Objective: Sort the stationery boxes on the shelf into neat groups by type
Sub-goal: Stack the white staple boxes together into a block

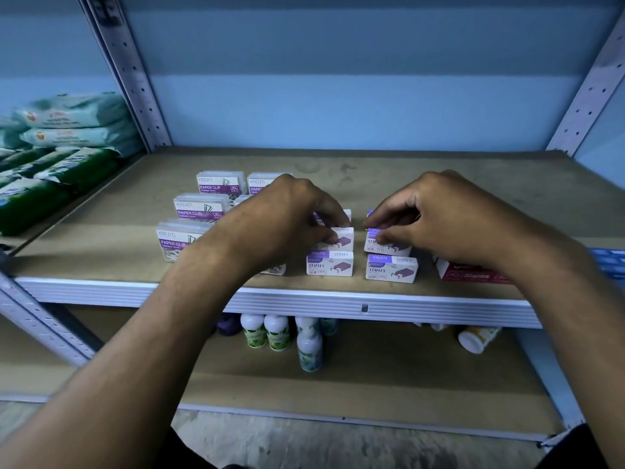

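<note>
Small white and purple staples boxes stand in two short columns on the brown shelf board (338, 164). My left hand (287, 218) pinches the middle staples box of the left column (343, 240). My right hand (436, 218) pinches the middle staples box of the right column (385, 247). In front stand two more staples boxes (329, 264) (390, 269). Several clear paper clip boxes (203, 209) are lined up at the left, partly hidden by my left forearm. A red staples box (473, 274) lies at the right, under my right wrist.
Green and pale packs (64, 147) are piled on the neighbouring shelf at the left. Small bottles (277, 333) stand on the shelf below, one bottle (477, 338) lying on its side. Grey perforated uprights (135, 79) frame the shelf. A blue item (608, 262) shows at the right edge.
</note>
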A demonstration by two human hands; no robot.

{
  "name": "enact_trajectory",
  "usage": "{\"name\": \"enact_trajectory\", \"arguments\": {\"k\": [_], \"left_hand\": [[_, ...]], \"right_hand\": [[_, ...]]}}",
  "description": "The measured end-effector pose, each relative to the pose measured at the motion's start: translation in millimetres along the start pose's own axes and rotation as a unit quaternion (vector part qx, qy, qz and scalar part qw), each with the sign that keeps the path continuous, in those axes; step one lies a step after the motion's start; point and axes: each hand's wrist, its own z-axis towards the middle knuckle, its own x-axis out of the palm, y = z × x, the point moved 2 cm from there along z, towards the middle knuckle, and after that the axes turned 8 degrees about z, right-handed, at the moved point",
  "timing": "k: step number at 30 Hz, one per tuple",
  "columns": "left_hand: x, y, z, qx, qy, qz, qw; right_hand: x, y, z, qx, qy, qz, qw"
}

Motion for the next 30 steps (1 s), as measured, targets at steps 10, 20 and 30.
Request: {"name": "enact_trajectory", "arguments": {"k": [10, 20, 30], "left_hand": [[-3, -2, -9, 0.018, 0.025, 0.006, 1.000], [-4, -4, -11, 0.033, 0.051, 0.010, 0.998], [-2, -4, -10, 0.022, 0.075, 0.033, 0.996]], "right_hand": [[3, 6, -6, 0.001, 0.024, -0.022, 0.999], [-1, 6, -9, 0.018, 0.036, -0.023, 0.999], [3, 8, -14, 0.062, 0.082, -0.025, 0.994]]}}
